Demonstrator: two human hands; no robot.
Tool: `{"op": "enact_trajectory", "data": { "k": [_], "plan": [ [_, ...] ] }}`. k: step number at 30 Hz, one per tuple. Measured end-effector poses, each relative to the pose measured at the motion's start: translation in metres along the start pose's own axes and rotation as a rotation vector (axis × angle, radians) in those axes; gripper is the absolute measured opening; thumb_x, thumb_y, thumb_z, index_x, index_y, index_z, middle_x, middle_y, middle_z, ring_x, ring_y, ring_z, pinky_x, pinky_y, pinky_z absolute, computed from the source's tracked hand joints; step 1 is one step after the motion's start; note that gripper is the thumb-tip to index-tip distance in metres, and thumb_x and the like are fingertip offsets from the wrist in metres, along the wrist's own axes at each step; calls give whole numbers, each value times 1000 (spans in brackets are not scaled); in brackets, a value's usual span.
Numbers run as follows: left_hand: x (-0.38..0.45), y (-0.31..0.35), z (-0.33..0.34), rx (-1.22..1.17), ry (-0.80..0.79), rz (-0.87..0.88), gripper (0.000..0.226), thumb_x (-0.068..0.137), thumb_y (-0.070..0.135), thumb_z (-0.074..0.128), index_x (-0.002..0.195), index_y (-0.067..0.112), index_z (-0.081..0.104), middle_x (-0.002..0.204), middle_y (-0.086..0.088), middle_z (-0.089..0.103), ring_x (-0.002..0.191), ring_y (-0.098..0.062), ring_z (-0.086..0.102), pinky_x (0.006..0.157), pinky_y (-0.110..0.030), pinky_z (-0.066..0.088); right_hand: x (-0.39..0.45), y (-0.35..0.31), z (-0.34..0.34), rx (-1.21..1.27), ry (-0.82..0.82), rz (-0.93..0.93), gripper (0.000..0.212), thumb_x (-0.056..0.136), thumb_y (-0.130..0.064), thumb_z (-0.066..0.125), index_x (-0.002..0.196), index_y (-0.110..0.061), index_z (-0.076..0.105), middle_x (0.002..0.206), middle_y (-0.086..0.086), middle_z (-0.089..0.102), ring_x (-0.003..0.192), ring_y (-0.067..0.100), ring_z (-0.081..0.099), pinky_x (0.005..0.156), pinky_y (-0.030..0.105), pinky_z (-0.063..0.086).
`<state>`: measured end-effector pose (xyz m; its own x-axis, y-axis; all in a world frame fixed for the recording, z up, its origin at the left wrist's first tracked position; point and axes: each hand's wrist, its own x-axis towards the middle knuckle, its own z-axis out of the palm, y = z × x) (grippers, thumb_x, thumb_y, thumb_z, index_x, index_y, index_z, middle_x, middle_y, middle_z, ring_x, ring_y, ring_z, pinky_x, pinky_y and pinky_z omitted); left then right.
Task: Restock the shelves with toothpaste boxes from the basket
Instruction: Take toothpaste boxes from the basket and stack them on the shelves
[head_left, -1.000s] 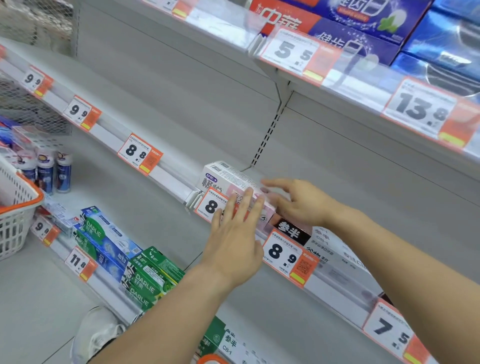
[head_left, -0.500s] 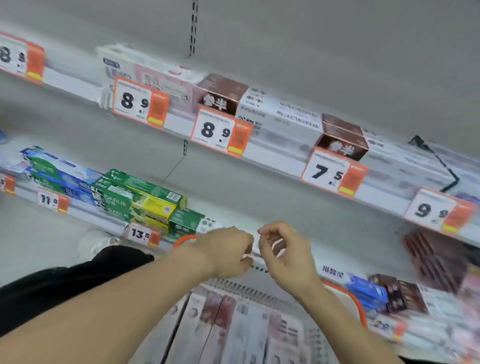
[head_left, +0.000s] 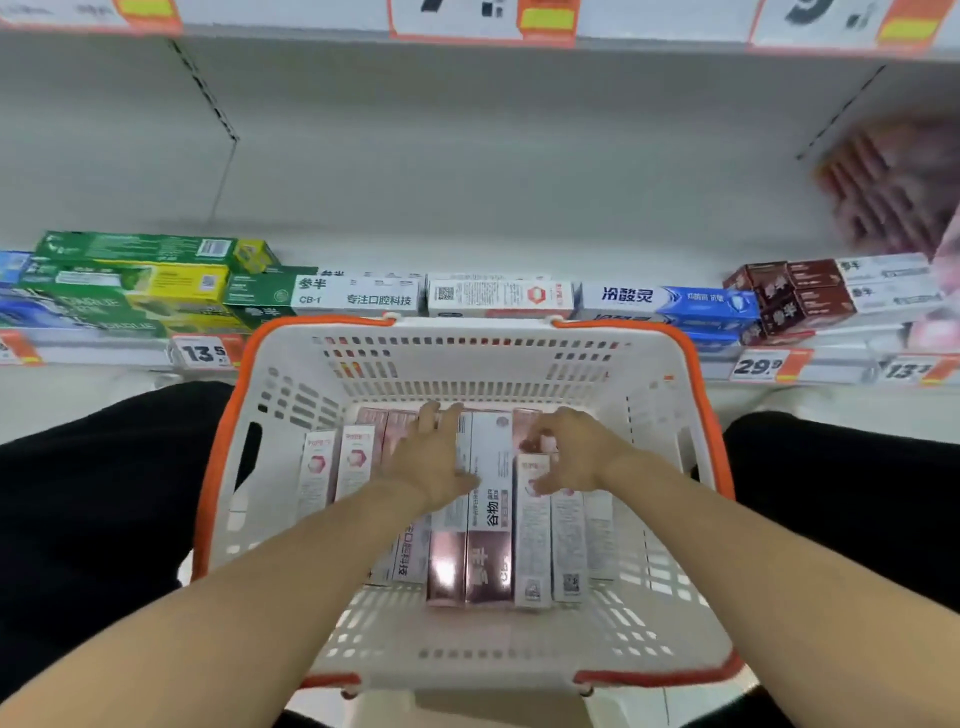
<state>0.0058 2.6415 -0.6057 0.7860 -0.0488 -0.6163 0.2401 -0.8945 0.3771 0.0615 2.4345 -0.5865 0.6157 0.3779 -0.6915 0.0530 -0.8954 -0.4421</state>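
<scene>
A white basket with an orange rim (head_left: 223, 447) sits between my knees, under the lower shelf. Several pink and white toothpaste boxes (head_left: 488, 561) lie side by side on its bottom. My left hand (head_left: 431, 460) rests flat on the boxes in the middle, fingers straight and pointing toward the shelf. My right hand (head_left: 569, 452) is curled over the far end of a white and pink box (head_left: 531, 545) to the right, with fingers and thumb pinching it.
The lower shelf just beyond the basket carries green boxes (head_left: 130, 280), white boxes (head_left: 358, 296), a blue box (head_left: 670, 301) and brown boxes (head_left: 789, 296). Price tags (head_left: 202, 353) line its edge. The upper shelf's edge (head_left: 291, 15) runs overhead. My black-trousered legs (head_left: 93, 519) flank the basket.
Both hands left the box on the upper shelf and dropped into the basket. My view swung down from the shelves to the basket. My right hand now pinches a box.
</scene>
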Motion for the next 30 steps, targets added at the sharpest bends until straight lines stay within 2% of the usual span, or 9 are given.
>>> {"op": "enact_trajectory", "data": {
  "k": [3, 7, 10, 14, 16, 19, 22, 25, 30],
  "plan": [
    [7, -7, 4, 26, -25, -2, 102, 85, 43, 74, 159, 27, 6, 164, -6, 4, 146, -33, 25, 117, -48, 33, -1, 13, 11, -122, -53, 48, 82, 73, -38, 87, 143, -19, 48, 140, 7, 46, 130, 26, 46, 104, 32, 41],
    [13, -6, 7, -43, -34, -19, 101, 83, 43, 75, 157, 29, 8, 160, -7, 16, 139, -34, 39, 113, -49, 39, -3, 19, 33, 79, -90, 141, 93, 77, -48, 82, 152, -29, 31, 151, 9, 33, 138, 29, 39, 113, 38, 34],
    [13, 1, 11, 41, 2, -32, 98, 86, 42, 71, 157, 22, 7, 159, -10, 13, 141, -34, 33, 114, -46, 36, 0, 6, 53, 199, 65, 225, 89, 78, -54, 78, 148, -23, 33, 147, 9, 34, 130, 28, 46, 105, 37, 39],
    [6, 14, 11, 164, 125, 53, 81, 91, 32, 61, 156, 15, 15, 162, -16, 3, 151, -32, 7, 120, -43, 19, -5, 1, 57, 237, 176, 216, 71, 77, -42, 79, 134, -19, 45, 136, 9, 42, 110, 26, 56, 85, 32, 48],
    [5, 19, 10, 141, 199, 147, 68, 91, 27, 60, 150, 14, 28, 158, -15, 15, 148, -30, 12, 120, -43, 21, -13, 8, 48, 297, 241, 210, 53, 72, -39, 82, 112, -22, 51, 122, 4, 51, 98, 21, 57, 74, 28, 44],
    [4, 29, 8, -72, 211, 208, 49, 90, 25, 64, 134, 15, 48, 142, -6, 37, 139, -24, 31, 113, -36, 32, -23, 17, 27, 410, 358, 189, 45, 69, -33, 84, 100, -21, 54, 109, -2, 59, 89, 14, 58, 65, 24, 44],
    [-2, 47, -5, -399, 25, 106, 53, 88, 36, 73, 132, 19, 51, 135, 2, 45, 129, -18, 44, 104, -28, 35, -31, 20, -4, 615, 412, 121, 39, 70, -15, 83, 100, -15, 58, 104, -2, 66, 85, 16, 66, 63, 21, 54],
    [-9, 66, -24, -720, -313, 86, 54, 86, 53, 70, 128, 21, 59, 126, 5, 66, 117, -14, 58, 111, -41, 38, -40, 22, -36, 875, 353, 51, 38, 75, -7, 79, 107, -12, 59, 109, 2, 70, 90, 27, 73, 74, 47, 63],
    [-14, 83, -44, -1156, -585, 85, 60, 78, 58, 70, 127, 23, 66, 135, -16, 62, 121, -29, 59, 113, -52, 38, -45, 23, -60, 1333, 132, -135, 41, 76, -12, 66, 116, -13, 57, 105, 15, 70, 97, 33, 69, 74, 44, 59]
  ]
}}
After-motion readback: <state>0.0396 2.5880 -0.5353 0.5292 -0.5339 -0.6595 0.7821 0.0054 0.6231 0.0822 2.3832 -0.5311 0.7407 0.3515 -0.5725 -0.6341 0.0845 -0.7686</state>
